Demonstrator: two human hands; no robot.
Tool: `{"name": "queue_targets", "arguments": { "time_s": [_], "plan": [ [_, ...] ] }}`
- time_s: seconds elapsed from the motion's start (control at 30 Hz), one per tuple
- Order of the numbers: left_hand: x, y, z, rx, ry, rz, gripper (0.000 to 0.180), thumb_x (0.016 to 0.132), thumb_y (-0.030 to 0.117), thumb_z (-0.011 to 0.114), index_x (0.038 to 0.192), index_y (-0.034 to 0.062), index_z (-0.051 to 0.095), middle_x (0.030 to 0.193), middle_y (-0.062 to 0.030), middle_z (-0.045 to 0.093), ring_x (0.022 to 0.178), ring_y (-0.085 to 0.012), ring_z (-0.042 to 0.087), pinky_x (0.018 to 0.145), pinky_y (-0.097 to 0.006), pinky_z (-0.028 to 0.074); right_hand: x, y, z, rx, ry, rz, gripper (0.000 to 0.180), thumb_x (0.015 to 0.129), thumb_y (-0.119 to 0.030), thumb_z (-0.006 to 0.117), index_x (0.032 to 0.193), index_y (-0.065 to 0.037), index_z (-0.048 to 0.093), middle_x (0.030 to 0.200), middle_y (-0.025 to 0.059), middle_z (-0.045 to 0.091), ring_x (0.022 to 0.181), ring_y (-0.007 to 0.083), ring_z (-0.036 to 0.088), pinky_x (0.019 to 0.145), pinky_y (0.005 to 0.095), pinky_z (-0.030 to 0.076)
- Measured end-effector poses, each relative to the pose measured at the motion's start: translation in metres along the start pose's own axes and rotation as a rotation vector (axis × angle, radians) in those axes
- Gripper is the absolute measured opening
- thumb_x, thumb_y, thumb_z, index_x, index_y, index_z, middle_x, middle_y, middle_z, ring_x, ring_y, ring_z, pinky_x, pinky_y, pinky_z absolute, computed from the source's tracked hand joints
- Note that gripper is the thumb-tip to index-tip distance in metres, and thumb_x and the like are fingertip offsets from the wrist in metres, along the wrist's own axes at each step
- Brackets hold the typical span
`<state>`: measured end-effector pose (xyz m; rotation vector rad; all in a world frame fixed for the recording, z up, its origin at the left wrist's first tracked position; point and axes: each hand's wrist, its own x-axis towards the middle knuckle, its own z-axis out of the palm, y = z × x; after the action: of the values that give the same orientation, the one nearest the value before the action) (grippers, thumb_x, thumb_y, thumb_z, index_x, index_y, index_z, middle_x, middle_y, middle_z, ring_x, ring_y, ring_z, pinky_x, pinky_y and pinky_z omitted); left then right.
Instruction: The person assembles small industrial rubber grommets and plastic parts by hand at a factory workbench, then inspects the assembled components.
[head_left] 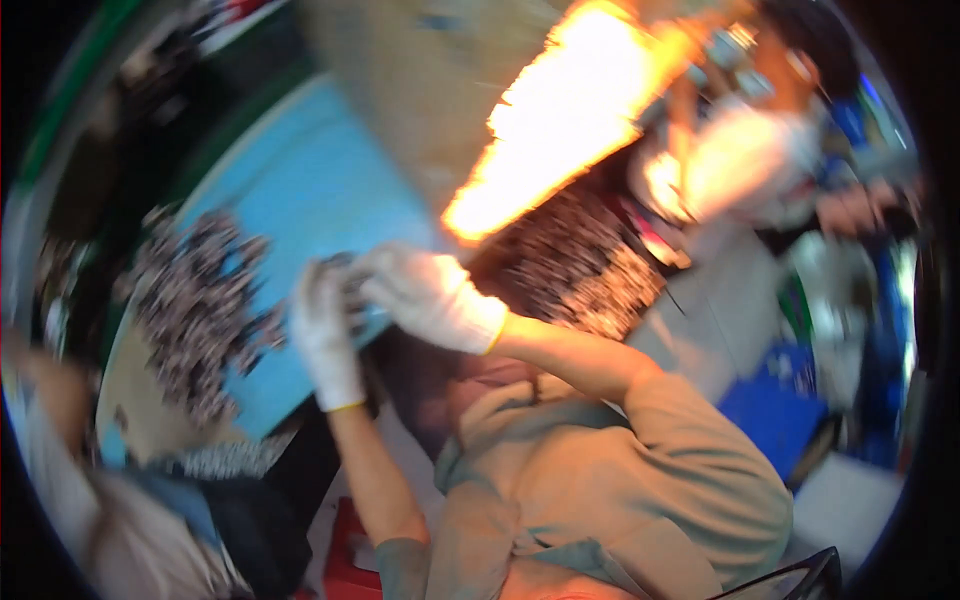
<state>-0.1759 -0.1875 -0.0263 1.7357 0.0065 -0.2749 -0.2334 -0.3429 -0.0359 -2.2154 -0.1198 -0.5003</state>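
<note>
Both gloved hands, left & right, grip small dark parts.

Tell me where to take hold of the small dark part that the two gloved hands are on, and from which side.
The small dark part sits at the near edge of the blue mat, pinched between the gloved left hand and right hand. The picture is blurred, so its shape is unclear. Probably best to grip its two exposed ends from the sides, as the hands do, coming from the near edge.
</note>
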Motion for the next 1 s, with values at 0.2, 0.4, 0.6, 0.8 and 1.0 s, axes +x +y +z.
{"name": "queue_targets", "arguments": {
  "time_s": [0.2,0.4,0.6,0.8,1.0],
  "plan": [
    [0.035,-0.004,0.008,-0.024,-0.032,-0.047,0.032,0.104,0.023,0.065,0.122,-0.0028,0.069,0.092,-0.0011,0.070,0.068,-0.0032,0.053,0.057,-0.019,0.038,-0.182,0.095,-0.114,-0.289,-0.363,0.654,0.031,0.097,-0.029,0.055,0.112,-0.007,0.072,0.104,0.0152,0.072,0.104,0.0344,0.070,0.092,0.0456,0.056],
    [0.036,-0.017,-0.002,-0.052,-0.092,-0.069,0.034,0.104,0.025,0.067,0.122,-0.0044,0.067,0.095,-0.0036,0.070,0.069,-0.0039,0.055,0.058,-0.018,0.039,-0.308,0.171,-0.188,-0.680,-0.135,0.953,0.041,0.095,-0.028,0.062,0.130,-0.007,0.062,0.122,0.0210,0.064,0.112,0.0385,0.064,0.097,0.0489,0.053],
    [0.014,0.000,0.009,0.003,-0.058,-0.054,0.046,0.107,0.031,0.061,0.133,-0.0063,0.061,0.104,-0.0076,0.070,0.077,-0.0079,0.058,0.063,-0.022,0.041,-0.304,0.206,-0.173,-0.721,-0.531,0.878,0.039,0.094,-0.012,0.060,0.133,-0.005,0.060,0.123,0.0217,0.062,0.112,0.0418,0.063,0.096,0.0493,0.053],
    [0.014,-0.006,-0.008,-0.087,-0.061,-0.057,0.060,0.109,0.038,0.054,0.146,-0.0083,0.049,0.119,-0.0109,0.068,0.087,-0.0117,0.060,0.071,-0.024,0.044,-0.314,0.222,-0.205,-0.404,-0.167,0.914,0.036,0.090,-0.010,0.061,0.125,-0.002,0.065,0.119,0.0203,0.069,0.110,0.0311,0.068,0.097,0.0416,0.054],
    [-0.023,0.010,0.000,0.083,0.310,0.148,0.052,0.109,0.034,0.052,0.143,-0.0049,0.054,0.126,-0.0115,0.067,0.092,-0.0138,0.062,0.078,-0.026,0.047,-0.319,0.225,-0.225,0.563,0.454,1.125,0.044,0.090,-0.013,0.071,0.130,0.002,0.061,0.118,0.0086,0.068,0.107,0.0188,0.067,0.091,0.0326,0.056]
  ]
}}
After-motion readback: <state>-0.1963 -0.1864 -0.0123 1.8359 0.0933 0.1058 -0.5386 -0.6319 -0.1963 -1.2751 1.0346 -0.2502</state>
